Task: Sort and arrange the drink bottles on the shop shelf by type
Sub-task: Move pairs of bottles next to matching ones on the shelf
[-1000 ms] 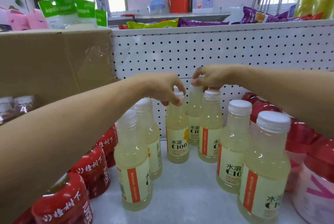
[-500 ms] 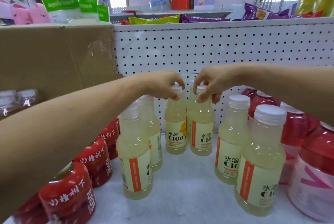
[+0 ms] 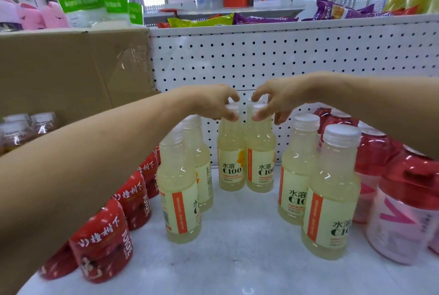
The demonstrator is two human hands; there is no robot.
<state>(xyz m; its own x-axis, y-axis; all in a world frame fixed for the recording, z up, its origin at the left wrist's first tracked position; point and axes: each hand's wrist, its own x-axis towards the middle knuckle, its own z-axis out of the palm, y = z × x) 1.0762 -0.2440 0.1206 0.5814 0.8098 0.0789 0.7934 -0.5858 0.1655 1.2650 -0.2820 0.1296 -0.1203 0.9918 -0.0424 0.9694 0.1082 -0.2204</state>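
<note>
The two pale-yellow C100 bottles you are handling stand upright at the far middle of the shelf (image 3: 237,252), just in front of the pegboard back (image 3: 285,61), side by side with their bodies touching. Your left hand (image 3: 211,102) reaches in from the near left, forearm stretched long across the shelf. Its thumb and fingers curl down round the white cap of the left middle bottle (image 3: 231,152). Your right hand (image 3: 278,99) reaches in from the right with the wrist about level, and it pinches the cap of the right middle bottle (image 3: 261,152) between thumb and forefinger. Both hands are gripping, and their knuckles are close together but apart.

You can count six yellow bottles plainly: the middle two, a left pair (image 3: 179,187) set one behind the other, and a right pair (image 3: 332,194) set the same way. Whether another hides behind the middle two cannot be told.

Along the left edge runs a row of red-labelled juice bottles (image 3: 102,240) — four can be counted. On the right crowd the pink bottles (image 3: 403,218) with red tops, at least four, but the exact number is unclear. A cardboard box (image 3: 71,68) stands at the far left.
</note>
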